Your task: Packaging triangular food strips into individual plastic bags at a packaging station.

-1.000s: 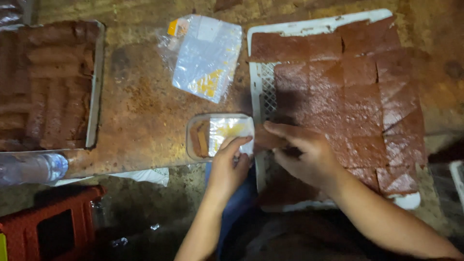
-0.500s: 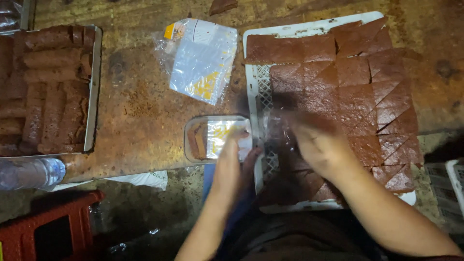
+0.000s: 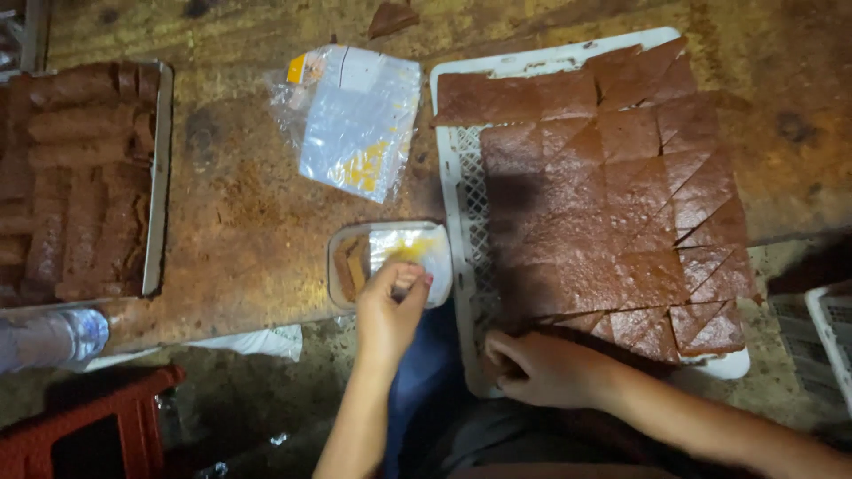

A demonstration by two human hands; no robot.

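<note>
head view — looks steeply down from above | near the table (image 3: 248,231) edge | single view only

Worn brown table (image 3: 248,222), red stool (image 3: 80,426)

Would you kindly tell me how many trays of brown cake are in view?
2: a white lattice tray of cut brown cake right of the small clear container, and a metal tray of brown cake strips at the left edge, partly out of frame.
</note>
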